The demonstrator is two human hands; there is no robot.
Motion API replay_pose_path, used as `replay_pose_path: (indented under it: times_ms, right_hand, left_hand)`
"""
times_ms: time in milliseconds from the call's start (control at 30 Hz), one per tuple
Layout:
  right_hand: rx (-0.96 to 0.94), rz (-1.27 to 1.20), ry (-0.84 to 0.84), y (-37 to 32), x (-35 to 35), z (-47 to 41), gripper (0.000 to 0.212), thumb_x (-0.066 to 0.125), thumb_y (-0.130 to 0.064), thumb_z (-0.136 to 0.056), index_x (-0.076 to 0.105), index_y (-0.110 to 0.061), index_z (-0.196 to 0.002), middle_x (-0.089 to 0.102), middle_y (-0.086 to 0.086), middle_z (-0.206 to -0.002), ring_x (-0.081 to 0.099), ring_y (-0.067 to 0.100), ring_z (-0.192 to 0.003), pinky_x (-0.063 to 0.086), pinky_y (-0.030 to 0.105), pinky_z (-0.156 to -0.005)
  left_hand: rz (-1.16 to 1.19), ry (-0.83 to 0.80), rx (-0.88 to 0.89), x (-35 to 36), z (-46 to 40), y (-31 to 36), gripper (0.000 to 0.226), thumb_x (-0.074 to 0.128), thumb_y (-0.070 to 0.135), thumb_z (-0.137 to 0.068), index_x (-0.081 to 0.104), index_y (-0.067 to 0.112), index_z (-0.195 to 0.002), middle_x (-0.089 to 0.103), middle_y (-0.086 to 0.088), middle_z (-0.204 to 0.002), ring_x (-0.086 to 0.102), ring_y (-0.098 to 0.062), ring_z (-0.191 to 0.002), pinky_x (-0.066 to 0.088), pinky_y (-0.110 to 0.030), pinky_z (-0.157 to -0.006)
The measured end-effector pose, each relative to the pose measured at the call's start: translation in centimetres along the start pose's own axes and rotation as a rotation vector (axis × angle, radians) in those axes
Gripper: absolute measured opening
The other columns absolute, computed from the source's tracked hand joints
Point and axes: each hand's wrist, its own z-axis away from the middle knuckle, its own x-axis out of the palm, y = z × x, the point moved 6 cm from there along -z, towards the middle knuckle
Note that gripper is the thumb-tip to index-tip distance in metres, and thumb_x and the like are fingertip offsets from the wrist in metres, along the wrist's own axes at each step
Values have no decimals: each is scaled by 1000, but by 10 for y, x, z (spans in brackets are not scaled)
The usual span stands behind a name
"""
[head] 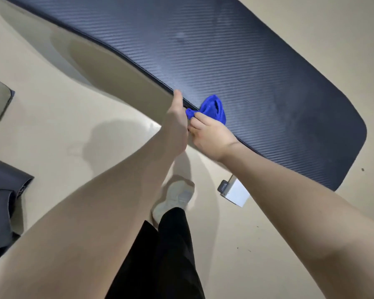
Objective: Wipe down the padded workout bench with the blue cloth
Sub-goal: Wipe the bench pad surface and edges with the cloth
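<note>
The padded bench (pixel 235 61) is a long dark pad with a ribbed carbon-weave cover, running from upper left to right across the view. A bunched blue cloth (pixel 214 108) lies on its near edge. My right hand (pixel 212 134) is closed on the cloth's near end, knuckles up, at the pad's rim. My left hand (pixel 177 119) rests against the same edge just left of the cloth, thumb up along the rim; its fingers are hidden under the pad and touch the cloth's tip.
Beige floor (pixel 63 126) lies all around. A white bench foot with a black cap (pixel 233 190) stands below the pad. My pale shoe (pixel 175 199) and black trouser leg are beneath my arms. Dark padded gear (pixel 2 201) sits at the left edge.
</note>
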Motion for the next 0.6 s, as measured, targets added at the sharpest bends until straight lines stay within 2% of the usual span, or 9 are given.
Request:
replay_pose_path:
  times_ms: [67, 100, 233, 300, 333, 400, 500, 567, 600]
  right_hand:
    - [-35, 2, -41, -8, 21, 28, 15, 65, -21, -63, 74, -28, -73, 64, -15, -75, 58, 13, -91, 38, 25, -103]
    - [-51, 6, -63, -12, 31, 46, 13, 66, -18, -61, 73, -28, -67, 62, -14, -71, 58, 14, -88, 39, 25, -102]
    - [-53, -13, -153, -24, 65, 123, 15, 60, -9, -57, 70, -19, -60, 62, -8, -66, 60, 16, -82, 33, 27, -101]
    - [-45, -19, -206, -32, 84, 157, 10, 63, -10, -54, 70, -17, -57, 63, -5, -66, 60, 17, -79, 33, 29, -100]
    - [-51, -46, -217, -36, 93, 173, 4, 70, -12, -52, 69, -16, -54, 64, -3, -67, 60, 18, -78, 32, 30, -99]
    - [-75, -62, -246, -41, 105, 192, 10, 78, -17, -48, 69, -16, -52, 67, 1, -70, 61, 20, -80, 32, 30, -98]
    - [-66, -14, -100, -37, 97, 172, 4, 75, -21, -58, 71, -22, -59, 68, -4, -75, 61, 19, -85, 40, 28, -97]
    - [-53, -12, -13, -35, 83, 140, 9, 66, -19, -65, 70, -25, -60, 66, -8, -72, 59, 17, -83, 37, 27, -97]
    - [-54, 3, 0, -35, 81, 128, 12, 63, -18, -67, 70, -26, -62, 65, -10, -73, 58, 16, -84, 35, 27, -96]
  left_hand:
    - [5, 41, -4, 6, -1, -5, 62, 28, 54, -96, 28, 19, -147, 31, -1, -155, 33, -18, -141, 20, -33, -116]
    - [43, 58, -28, 7, -2, -9, 65, 27, 55, -96, 18, 21, -150, 21, 2, -159, 29, -21, -143, 18, -35, -117]
    - [134, 19, -101, 19, 8, -27, 61, 26, 58, -95, 7, 38, -150, 16, 8, -160, 41, -44, -133, 29, -54, -109]
    - [150, 33, -107, 26, 11, -38, 57, 28, 54, -96, 7, 44, -148, 16, 9, -160, 48, -45, -127, 35, -56, -105]
    - [148, 53, -93, 28, 12, -44, 56, 28, 52, -97, 8, 43, -148, 17, 9, -160, 51, -43, -124, 37, -53, -104]
    - [160, 101, -41, 30, 9, -50, 56, 31, 52, -97, 14, 41, -149, 21, 10, -158, 57, -39, -118, 42, -45, -101]
    - [174, 156, 34, 29, 6, -58, 57, 33, 50, -97, 18, 35, -149, 30, 10, -155, 61, -35, -109, 47, -40, -98]
    - [219, 184, 80, 31, 11, -66, 56, 32, 45, -99, 20, 26, -150, 29, 7, -156, 57, -34, -118, 42, -39, -104]
    - [254, 200, 90, 32, 13, -71, 54, 33, 43, -99, 28, 21, -147, 33, 5, -154, 56, -32, -122, 39, -38, -107]
